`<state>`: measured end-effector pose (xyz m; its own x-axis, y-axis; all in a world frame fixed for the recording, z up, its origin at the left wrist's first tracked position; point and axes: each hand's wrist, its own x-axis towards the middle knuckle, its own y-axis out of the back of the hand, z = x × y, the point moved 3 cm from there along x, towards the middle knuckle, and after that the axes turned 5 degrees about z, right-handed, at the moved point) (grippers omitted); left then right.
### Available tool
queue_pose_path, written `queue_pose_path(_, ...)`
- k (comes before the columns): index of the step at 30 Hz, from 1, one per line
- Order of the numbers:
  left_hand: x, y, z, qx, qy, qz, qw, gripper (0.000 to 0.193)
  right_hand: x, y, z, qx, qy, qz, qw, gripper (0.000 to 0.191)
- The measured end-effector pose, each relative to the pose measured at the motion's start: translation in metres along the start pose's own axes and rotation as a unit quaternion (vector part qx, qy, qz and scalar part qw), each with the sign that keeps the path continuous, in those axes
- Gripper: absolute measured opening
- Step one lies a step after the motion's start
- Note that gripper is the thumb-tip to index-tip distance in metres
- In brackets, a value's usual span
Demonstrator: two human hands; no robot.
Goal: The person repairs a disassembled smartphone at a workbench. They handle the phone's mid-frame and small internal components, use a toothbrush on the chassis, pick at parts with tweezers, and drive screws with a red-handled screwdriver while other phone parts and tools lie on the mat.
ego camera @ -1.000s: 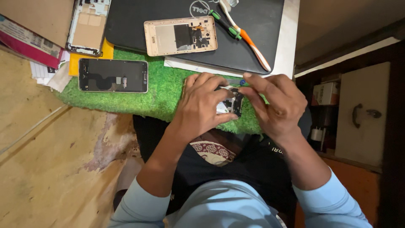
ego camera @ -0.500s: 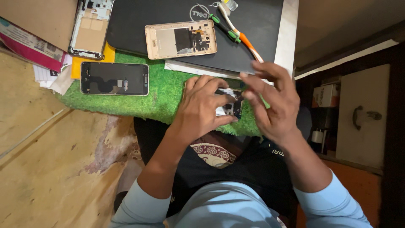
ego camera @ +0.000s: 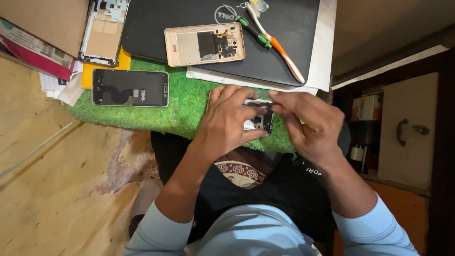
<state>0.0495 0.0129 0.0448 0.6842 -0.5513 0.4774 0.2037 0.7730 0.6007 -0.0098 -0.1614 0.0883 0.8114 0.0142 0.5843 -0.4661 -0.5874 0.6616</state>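
My left hand [ego camera: 227, 123] and my right hand [ego camera: 310, 125] meet over the front edge of a green grass-like mat [ego camera: 185, 102]. Between them is a small opened phone part [ego camera: 259, 118], dark and silver, mostly covered by my fingers. My left hand grips it from the left. The fingertips of my right hand pinch at its upper right edge. What the right fingertips touch is hidden.
A black phone frame [ego camera: 130, 88] lies on the mat's left. A gold phone back [ego camera: 204, 44], an orange-handled toothbrush [ego camera: 279, 50] and a green tool [ego camera: 253, 31] rest on a closed black laptop [ego camera: 156, 28]. Another opened phone [ego camera: 104, 31] lies at top left. A cabinet [ego camera: 410, 128] stands right.
My right hand's fingers have curled in from a spread pose and now pinch the part's upper right edge. The left hand keeps its hold.
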Motion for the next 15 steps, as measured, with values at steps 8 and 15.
queue_pose_path(8, 0.0012, -0.0016, -0.0009, 0.016, -0.018, 0.013, 1.000, 0.063, 0.0024, -0.0016, -0.0049, 0.102, -0.024, -0.024, 0.994, 0.037)
queue_pose_path(15, 0.0020, -0.0007, -0.0006, 0.019, -0.004, 0.008, 1.000, 0.065, 0.0045, 0.0000, -0.0105, -0.028, 0.027, 0.008, 0.999, 0.038)
